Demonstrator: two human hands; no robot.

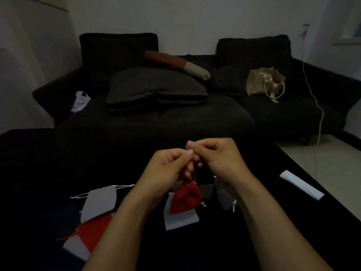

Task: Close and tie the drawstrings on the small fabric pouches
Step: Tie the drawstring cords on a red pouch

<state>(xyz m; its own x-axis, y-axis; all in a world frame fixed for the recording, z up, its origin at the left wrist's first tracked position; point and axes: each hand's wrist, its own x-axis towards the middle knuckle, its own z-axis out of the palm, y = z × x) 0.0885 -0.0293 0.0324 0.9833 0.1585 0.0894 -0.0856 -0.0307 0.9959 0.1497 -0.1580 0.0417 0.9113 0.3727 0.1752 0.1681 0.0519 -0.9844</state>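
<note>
The left hand (168,163) and the right hand (218,155) are holding the red pouch (186,198) up over the dark worktop (244,241), so it is hanging free. Both sets of fingers (190,146) are pinching its strings tight, likely making the knot. Grey pouches (99,202) are lying flat nearby, waiting their turn.

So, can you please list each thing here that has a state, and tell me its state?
Red pouch: held up by its strings, neck gathered.
Left hand: pinching the drawstring.
Right hand: pinching the drawstring.
Grey pouch: flat on the table, strings loose.
Second red pouch: flat, partly covered.
Tote bag: upright on the sofa, mouth open.
</note>
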